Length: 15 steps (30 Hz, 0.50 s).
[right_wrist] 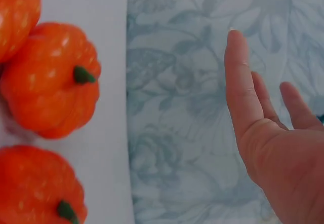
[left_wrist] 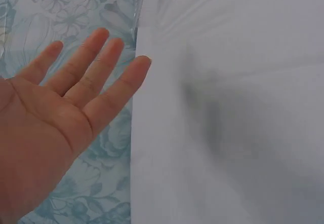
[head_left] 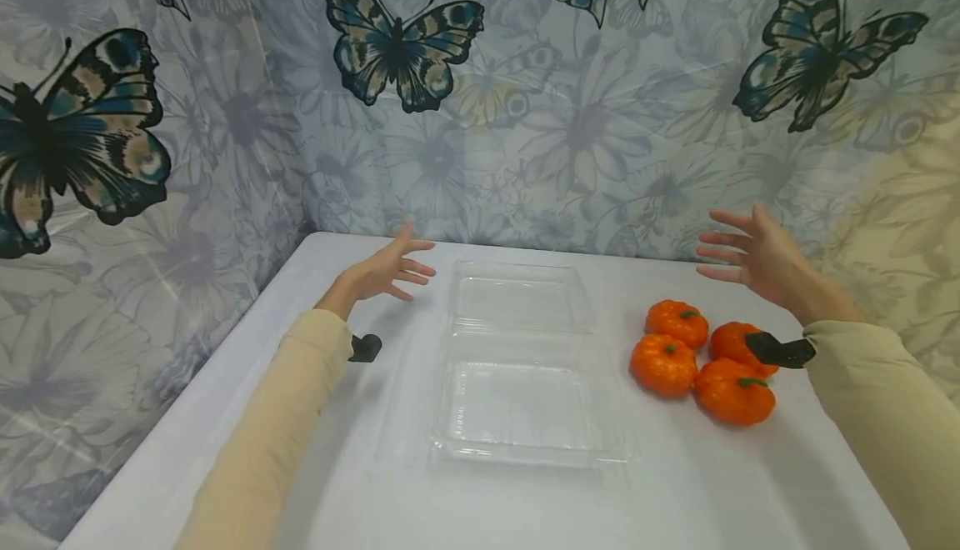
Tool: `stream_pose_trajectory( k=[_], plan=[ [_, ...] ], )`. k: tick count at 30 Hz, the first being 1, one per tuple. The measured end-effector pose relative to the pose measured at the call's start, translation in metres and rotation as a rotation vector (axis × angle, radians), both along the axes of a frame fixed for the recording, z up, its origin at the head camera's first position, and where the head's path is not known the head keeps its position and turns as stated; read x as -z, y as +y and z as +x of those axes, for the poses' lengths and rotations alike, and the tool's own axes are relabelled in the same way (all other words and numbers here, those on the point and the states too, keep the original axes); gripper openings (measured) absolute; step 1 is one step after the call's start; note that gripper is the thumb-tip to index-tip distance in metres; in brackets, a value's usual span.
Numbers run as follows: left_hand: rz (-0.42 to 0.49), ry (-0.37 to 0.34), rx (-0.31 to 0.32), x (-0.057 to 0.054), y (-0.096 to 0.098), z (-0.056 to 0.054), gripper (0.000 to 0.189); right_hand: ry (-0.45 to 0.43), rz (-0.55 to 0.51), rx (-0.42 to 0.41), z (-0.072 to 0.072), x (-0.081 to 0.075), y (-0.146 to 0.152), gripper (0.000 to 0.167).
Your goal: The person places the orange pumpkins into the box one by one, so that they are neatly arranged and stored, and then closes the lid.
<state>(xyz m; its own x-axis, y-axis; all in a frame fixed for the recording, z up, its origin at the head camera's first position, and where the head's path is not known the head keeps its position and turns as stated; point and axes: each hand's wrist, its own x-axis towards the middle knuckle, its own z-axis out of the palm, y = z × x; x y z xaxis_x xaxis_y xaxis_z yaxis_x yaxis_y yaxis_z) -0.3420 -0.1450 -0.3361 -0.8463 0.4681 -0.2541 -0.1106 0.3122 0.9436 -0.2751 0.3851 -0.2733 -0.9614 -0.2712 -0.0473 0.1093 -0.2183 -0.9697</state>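
My left hand (head_left: 387, 269) hovers over the back left of the table with its fingers spread and nothing in it. In the left wrist view, that hand (left_wrist: 61, 107) shows its palm and straight fingers. Above the back right, my right hand (head_left: 761, 257) is also spread and holds nothing; the right wrist view shows the same hand (right_wrist: 278, 138) beyond the table's edge. A clear plastic clamshell box (head_left: 517, 400) lies unfolded between the hands, its two halves flat. Several small orange pumpkins (head_left: 663, 365) with green stems sit grouped below the right hand, not touched by it.
A white-covered table (head_left: 360, 483) bears everything. Behind and to the left stands a wall covering (head_left: 585, 133) of pale flowers and dark butterflies. A black wrist mount (head_left: 366, 348) sticks out from the left sleeve, and another mount (head_left: 780, 351) partly hides a pumpkin.
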Motion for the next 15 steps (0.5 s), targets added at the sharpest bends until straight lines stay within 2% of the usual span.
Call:
stream_pose_trajectory(
  k=[5,7,12,15],
  plan=[
    [-0.113,-0.024,0.034,0.011,0.012,0.007,0.064,-0.010,-0.078,-0.067,0.007,0.016,0.029,0.045],
    [-0.141,-0.005,0.047,0.016,0.017,0.010,0.062,-0.022,-0.120,-0.106,0.010,0.022,0.041,0.048],
    [-0.160,0.057,0.085,0.025,0.021,0.015,0.058,-0.062,-0.206,-0.157,0.020,0.038,0.069,0.054],
    [-0.146,0.055,0.091,0.029,0.021,0.019,0.057,-0.079,-0.236,-0.152,0.026,0.045,0.083,0.055]
  ],
)
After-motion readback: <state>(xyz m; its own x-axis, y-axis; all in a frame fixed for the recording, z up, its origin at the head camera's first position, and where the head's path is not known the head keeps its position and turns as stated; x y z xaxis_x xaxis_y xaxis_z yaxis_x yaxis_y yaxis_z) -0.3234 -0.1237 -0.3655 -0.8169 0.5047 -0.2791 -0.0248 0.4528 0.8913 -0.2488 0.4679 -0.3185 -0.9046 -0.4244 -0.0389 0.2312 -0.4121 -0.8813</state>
